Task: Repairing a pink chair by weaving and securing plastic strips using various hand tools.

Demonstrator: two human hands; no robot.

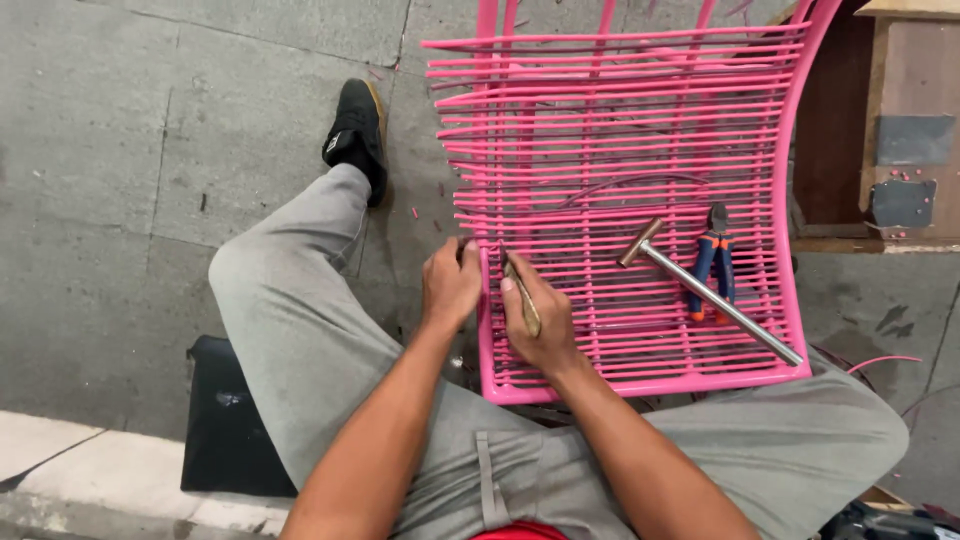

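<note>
Working at the near left edge of the pink woven chair frame [640,200], which rests across the lap, a slim wooden-handled tool [522,296] is gripped in the right hand [535,315], its tip set among the cords. The left hand [450,283] is closed on the frame's side rail. The rail is best kept firmly pinned while the tip is guided between neighbouring strands, judging by the tight spacing. Farther out, a hammer [700,288] and blue-and-orange pliers [712,262] are laid on the taut, parallel cords.
</note>
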